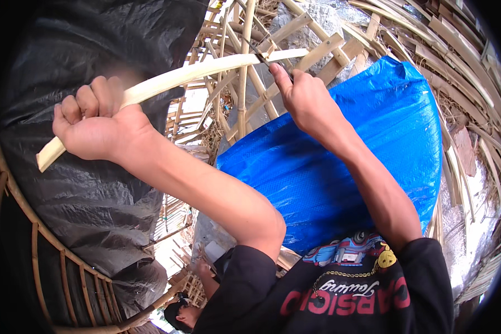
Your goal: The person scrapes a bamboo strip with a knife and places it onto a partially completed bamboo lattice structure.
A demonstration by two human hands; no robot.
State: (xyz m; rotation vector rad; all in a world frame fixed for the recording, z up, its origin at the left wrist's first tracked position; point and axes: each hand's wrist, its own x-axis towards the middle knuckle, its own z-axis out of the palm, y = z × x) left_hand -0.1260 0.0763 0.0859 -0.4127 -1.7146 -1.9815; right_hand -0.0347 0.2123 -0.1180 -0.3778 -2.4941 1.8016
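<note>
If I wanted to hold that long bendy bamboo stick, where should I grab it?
Probably near the thick lower end of the bamboo strip, coming from the underside, just as the left hand wraps it in a fist. That end looks broad and plain. Keep away from the far tip, where the right hand presses a knife against it.

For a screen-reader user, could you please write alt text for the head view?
The left hand grips a pale bamboo strip while the right hand works a knife against its far end, above blue tarp, black plastic sheeting and bamboo frames.
</note>
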